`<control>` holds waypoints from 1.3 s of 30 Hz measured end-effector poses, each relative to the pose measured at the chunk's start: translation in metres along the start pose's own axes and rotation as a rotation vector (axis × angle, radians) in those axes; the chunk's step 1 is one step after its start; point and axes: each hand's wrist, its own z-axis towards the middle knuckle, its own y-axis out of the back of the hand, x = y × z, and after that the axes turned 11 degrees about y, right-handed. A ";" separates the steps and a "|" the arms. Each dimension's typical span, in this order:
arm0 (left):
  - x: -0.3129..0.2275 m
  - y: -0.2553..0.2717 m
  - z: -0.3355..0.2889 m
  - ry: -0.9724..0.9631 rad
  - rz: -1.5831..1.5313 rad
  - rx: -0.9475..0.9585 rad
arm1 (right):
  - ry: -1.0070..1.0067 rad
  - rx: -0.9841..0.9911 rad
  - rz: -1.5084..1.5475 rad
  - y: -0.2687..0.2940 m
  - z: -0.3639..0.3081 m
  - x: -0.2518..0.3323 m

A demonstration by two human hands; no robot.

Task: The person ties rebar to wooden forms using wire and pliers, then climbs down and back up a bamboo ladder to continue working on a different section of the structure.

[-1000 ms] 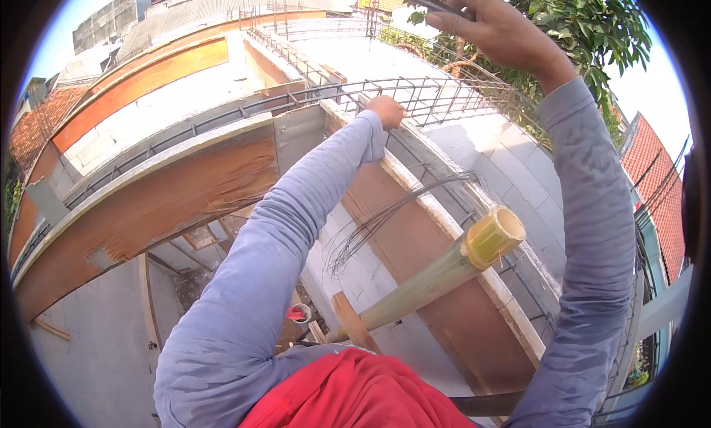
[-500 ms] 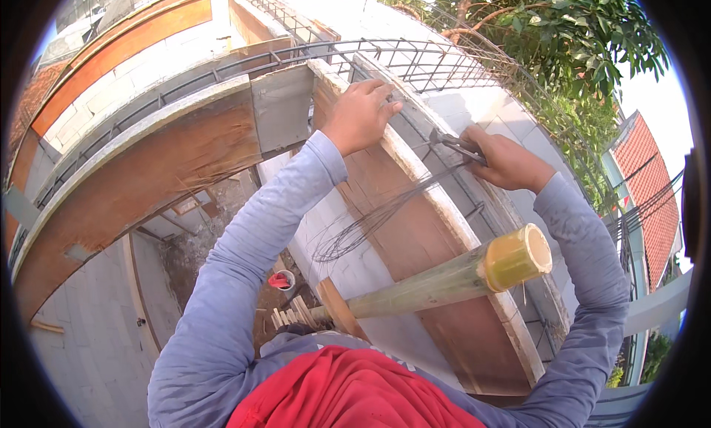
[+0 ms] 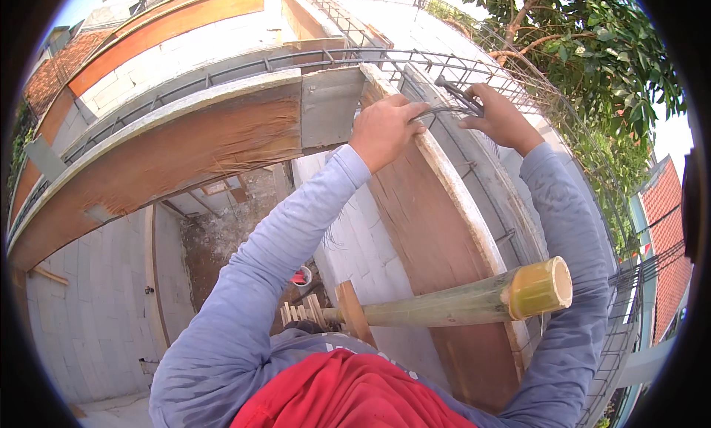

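My right hand (image 3: pixel 506 119) is wrapped round the handles of dark metal pincers (image 3: pixel 465 98), their head tilted up to the left over the formwork. My left hand (image 3: pixel 387 132) pinches a bundle of thin dark tie wire (image 3: pixel 438 109) above the near board's top edge. The wire arches across to my right fingers; whether they grip it too is hard to see. More strands show below my left sleeve. Beneath both hands runs the formwork trough, between a brown plywood board (image 3: pixel 433 228) and a grey outer board (image 3: pixel 485 158), with steel bars inside.
A thick bamboo pole (image 3: pixel 444 308) slants across the near board, its cut end to the right. A rebar cage (image 3: pixel 326 56) curves along the formwork top on the left. Far below lies a dirt floor (image 3: pixel 222 224) with a bucket (image 3: pixel 302 276). Tree branches (image 3: pixel 570 35) hang at the right.
My right hand has lifted, bringing the pincers up with their head raised. My left hand has shifted slightly right and down and now pinches the wire, which earlier trailed from beside my right hand.
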 end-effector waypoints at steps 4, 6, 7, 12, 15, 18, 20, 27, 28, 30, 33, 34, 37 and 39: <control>0.003 -0.002 -0.011 0.043 -0.003 0.009 | -0.264 -0.032 0.108 -0.011 0.008 0.012; 0.012 -0.004 -0.012 0.014 -0.045 -0.010 | -0.476 0.039 0.261 -0.003 0.023 0.031; 0.014 -0.006 -0.013 -0.005 -0.085 -0.018 | -0.441 0.028 0.214 -0.004 0.026 0.029; 0.007 -0.002 -0.014 0.060 -0.273 0.042 | -0.088 -0.236 -0.025 -0.014 0.026 0.023; 0.010 -0.003 -0.017 -0.012 -0.245 -0.019 | -0.003 -0.243 0.026 0.001 0.024 0.022; 0.021 -0.007 -0.012 -0.086 -0.156 -0.132 | 0.077 -0.232 0.081 0.006 0.019 0.020; 0.026 -0.009 -0.007 -0.057 -0.184 -0.151 | 0.058 -0.113 0.190 0.011 0.014 0.024; 0.019 0.002 -0.017 -0.018 -0.230 -0.041 | 0.254 0.092 0.095 -0.032 -0.030 0.007; 0.015 0.019 -0.028 -0.052 -0.173 -0.034 | 0.211 0.106 0.212 -0.035 -0.032 0.010; 0.006 0.058 -0.054 -0.125 -0.061 -0.036 | 0.208 0.078 0.238 -0.036 -0.038 0.015; -0.009 0.133 -0.116 -0.063 -0.053 0.119 | 0.188 0.057 0.238 -0.028 -0.036 0.027; -0.010 0.147 -0.141 -0.013 -0.148 0.248 | 0.189 0.053 0.224 -0.022 -0.035 0.029; -0.023 0.157 -0.200 0.054 -0.522 0.566 | 0.224 0.036 0.042 0.019 -0.042 0.019; -0.045 0.133 -0.210 -0.073 -0.688 0.546 | 0.225 -0.010 -0.087 0.057 -0.033 0.022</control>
